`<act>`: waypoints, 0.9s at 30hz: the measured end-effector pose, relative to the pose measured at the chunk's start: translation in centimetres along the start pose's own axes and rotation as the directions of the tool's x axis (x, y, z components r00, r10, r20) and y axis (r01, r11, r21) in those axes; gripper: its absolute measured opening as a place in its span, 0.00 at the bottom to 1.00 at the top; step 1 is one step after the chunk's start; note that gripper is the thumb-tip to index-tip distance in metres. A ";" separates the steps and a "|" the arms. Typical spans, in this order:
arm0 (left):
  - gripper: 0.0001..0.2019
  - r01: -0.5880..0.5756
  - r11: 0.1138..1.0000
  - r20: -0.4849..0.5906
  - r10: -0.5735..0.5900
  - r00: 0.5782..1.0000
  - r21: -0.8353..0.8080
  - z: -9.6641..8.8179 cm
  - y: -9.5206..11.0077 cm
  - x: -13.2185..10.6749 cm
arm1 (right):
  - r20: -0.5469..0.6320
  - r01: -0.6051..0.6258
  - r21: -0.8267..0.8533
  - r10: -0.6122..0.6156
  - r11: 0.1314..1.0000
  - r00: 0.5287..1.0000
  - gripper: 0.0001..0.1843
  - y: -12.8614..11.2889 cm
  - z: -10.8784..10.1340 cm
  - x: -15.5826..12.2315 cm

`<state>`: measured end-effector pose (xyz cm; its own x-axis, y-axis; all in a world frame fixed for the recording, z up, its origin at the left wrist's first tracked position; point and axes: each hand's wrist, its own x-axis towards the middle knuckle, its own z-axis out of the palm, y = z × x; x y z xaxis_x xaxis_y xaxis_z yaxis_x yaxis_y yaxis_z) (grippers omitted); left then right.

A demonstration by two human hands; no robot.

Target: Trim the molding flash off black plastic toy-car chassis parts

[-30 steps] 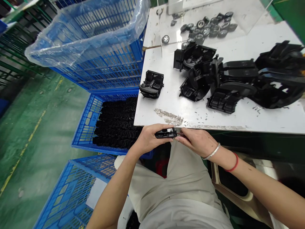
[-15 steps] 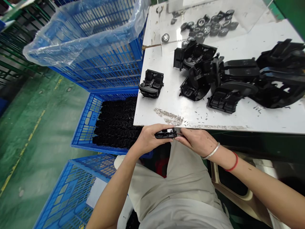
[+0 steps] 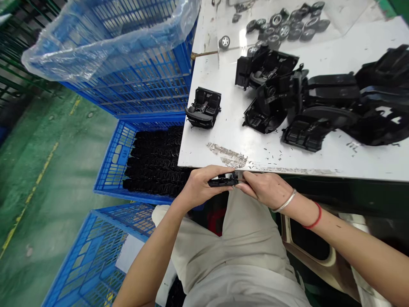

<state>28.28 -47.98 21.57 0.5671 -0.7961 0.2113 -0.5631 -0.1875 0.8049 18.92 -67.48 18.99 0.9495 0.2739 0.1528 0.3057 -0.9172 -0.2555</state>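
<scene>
My left hand (image 3: pixel 200 186) is closed round a black plastic part (image 3: pixel 223 181), thumb above and fingers below, just off the table's front edge. The part looks like a toy car interior, but the fingers cover much of it. My right hand (image 3: pixel 263 186) pinches something thin and small against the part's right end; its kind is mostly hidden. A finished-looking black toy car interior (image 3: pixel 203 107) with seats and a dashboard stands on the white table (image 3: pixel 228 140) beyond my hands.
A heap of black car interior parts (image 3: pixel 332 94) lies on the right of the table, with several toy wheels (image 3: pixel 284 30) behind it. At left stand a plastic-lined blue crate (image 3: pixel 143 81), a lower crate (image 3: pixel 108 155) holding rows of black parts, and another blue crate (image 3: pixel 73 260).
My view has shifted slightly, so the table things sit a little differently. Both hands keep the same grip on the part, with hardly any movement.
</scene>
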 end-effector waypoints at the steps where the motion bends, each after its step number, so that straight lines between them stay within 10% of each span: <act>1: 0.19 -0.009 1.000 -0.004 0.009 1.000 0.003 0.0 0.0 0.0 | 0.011 0.001 -0.005 -0.001 1.000 1.000 0.33 0.0 0.0 0.0; 21: 0.17 -0.063 0.995 -0.019 0.065 0.998 0.073 0.5 -0.5 -0.2 | -0.104 0.096 -0.042 -0.100 0.995 0.990 0.29 0.3 1.4 -0.1; 27: 0.16 -0.128 0.981 0.011 0.127 0.992 0.147 0.4 -0.3 0.0 | 0.125 0.041 0.112 -0.055 0.993 0.991 0.28 0.7 0.5 -0.1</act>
<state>28.21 -48.14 21.09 0.4842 -0.8197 0.3060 -0.7130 -0.1668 0.6811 19.10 -68.00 18.35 0.9325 0.3581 0.0465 0.3506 -0.8668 -0.3545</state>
